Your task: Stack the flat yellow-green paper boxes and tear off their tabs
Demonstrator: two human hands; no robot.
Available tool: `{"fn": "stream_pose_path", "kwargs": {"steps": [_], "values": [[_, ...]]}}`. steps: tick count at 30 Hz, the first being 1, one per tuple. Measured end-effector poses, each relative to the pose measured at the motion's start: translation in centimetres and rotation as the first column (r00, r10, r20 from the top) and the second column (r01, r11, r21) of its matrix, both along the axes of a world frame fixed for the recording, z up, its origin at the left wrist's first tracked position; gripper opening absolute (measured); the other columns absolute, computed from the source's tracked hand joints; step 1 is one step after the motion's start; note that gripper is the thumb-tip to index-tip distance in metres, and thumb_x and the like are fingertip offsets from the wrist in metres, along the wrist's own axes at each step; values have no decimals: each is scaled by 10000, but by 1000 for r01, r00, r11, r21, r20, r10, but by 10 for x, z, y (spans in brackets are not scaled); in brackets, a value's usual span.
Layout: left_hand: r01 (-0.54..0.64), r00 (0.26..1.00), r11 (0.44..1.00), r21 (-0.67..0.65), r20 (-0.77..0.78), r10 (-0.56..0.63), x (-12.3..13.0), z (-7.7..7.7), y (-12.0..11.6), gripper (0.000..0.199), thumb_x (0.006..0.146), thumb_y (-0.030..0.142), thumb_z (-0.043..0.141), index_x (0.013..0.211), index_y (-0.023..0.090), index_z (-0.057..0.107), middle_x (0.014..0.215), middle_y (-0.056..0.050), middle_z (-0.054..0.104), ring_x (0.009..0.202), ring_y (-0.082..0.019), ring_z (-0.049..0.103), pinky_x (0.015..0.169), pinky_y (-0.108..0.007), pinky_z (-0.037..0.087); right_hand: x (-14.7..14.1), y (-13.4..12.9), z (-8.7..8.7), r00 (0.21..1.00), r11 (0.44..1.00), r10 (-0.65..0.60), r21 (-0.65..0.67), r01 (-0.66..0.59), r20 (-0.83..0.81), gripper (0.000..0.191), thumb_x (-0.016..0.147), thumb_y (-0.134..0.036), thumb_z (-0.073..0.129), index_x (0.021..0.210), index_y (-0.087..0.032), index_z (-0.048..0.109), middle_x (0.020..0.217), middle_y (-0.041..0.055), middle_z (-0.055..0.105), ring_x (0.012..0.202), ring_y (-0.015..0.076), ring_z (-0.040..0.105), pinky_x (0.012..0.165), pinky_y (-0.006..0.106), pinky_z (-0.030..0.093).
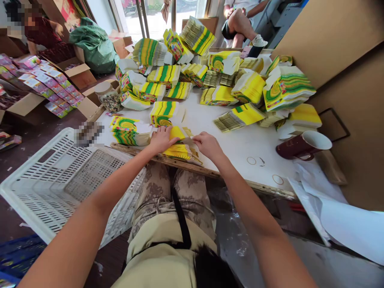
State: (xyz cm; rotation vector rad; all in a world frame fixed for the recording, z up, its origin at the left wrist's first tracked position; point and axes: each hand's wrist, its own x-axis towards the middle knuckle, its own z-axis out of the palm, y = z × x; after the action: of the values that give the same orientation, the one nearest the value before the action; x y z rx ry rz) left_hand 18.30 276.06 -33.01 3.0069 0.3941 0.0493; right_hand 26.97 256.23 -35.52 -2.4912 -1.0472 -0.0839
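Note:
A yellow carton (177, 132) lies near the table's front edge, above a stack of flat yellow cartons (183, 152). My left hand (163, 140) rests on its left part with fingers spread. At its right end, my right hand (207, 145) is closed, with the thumb and index finger pinching the carton's pale flap. To the left of my left hand sits a bundle of green and yellow cartons (127, 131). Just behind my hands stands another yellow bundle (165, 113). Many more bundles (220, 96) are heaped toward the back of the white table (207, 116).
A dark red mug (292, 147) lies tilted at the right, near rubber bands (277, 179) and large cardboard (357, 120). A white crate (36, 168) is at the left, with a jar (110, 98) behind. Two people sit beyond the table.

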Motion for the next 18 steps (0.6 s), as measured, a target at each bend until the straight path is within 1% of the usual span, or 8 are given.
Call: {"fn": "stream_pose_path", "kwargs": {"steps": [2, 5, 8, 10, 13, 16, 18], "values": [[-3, 1000, 1000, 6, 2, 3, 0, 0, 0, 659, 927, 582, 413, 1442, 175, 357, 1355, -170, 491, 1280, -329, 441, 1029, -460, 366, -4, 0, -1, 999, 999, 10, -52, -7, 49, 275, 935, -250, 504, 1046, -203, 751, 1036, 95, 656, 881, 181, 602, 725, 270, 430], [7, 1000, 1000, 22, 22, -7, 0, 0, 0, 657, 926, 586, 419, 1436, 176, 367, 1353, -166, 498, 1272, -325, 448, 1022, -445, 376, -7, -2, 1, 994, 996, 35, -83, -26, 108, 247, 933, -250, 515, 980, -207, 753, 1046, 89, 649, 920, 187, 596, 714, 266, 421], [10, 999, 1000, 25, 31, -11, -1, -1, 0, 661, 925, 588, 423, 1437, 174, 367, 1355, -170, 493, 1274, -327, 448, 1020, -447, 380, -6, 2, 3, 994, 994, 41, -108, -29, 105, 227, 926, -241, 516, 977, -201, 733, 1023, 85, 672, 922, 194, 609, 707, 270, 412], [5, 1000, 1000, 21, 23, -6, -1, -1, 0, 662, 926, 592, 417, 1439, 176, 363, 1356, -173, 489, 1275, -328, 447, 1021, -455, 378, -5, 8, 4, 995, 992, 9, -127, 3, 96, 220, 917, -243, 513, 992, -198, 716, 1005, 85, 693, 889, 202, 624, 691, 282, 409], [4, 1000, 1000, 29, 12, -4, -1, -1, 1, 655, 930, 591, 405, 1437, 179, 360, 1353, -174, 489, 1268, -327, 450, 1016, -457, 379, -4, 19, 4, 991, 986, -76, -143, 91, 109, 231, 893, -263, 522, 1010, -179, 703, 980, 105, 721, 865, 229, 647, 687, 301, 416], [18, 1000, 999, 40, 11, -19, -1, -1, 1, 650, 931, 582, 409, 1437, 176, 355, 1353, -175, 489, 1262, -330, 451, 1006, -460, 383, -5, 28, 3, 982, 969, -158, -175, 175, 107, 261, 875, -303, 531, 972, -160, 728, 920, 145, 736, 843, 254, 669, 693, 312, 438], [25, 1000, 999, 41, 10, -25, -1, -1, 1, 651, 927, 578, 421, 1436, 177, 355, 1355, -177, 486, 1259, -333, 452, 1004, -461, 383, -5, 32, 3, 977, 959, -193, -191, 208, 94, 286, 873, -318, 526, 937, -150, 748, 898, 176, 739, 832, 267, 679, 698, 321, 456]]}}
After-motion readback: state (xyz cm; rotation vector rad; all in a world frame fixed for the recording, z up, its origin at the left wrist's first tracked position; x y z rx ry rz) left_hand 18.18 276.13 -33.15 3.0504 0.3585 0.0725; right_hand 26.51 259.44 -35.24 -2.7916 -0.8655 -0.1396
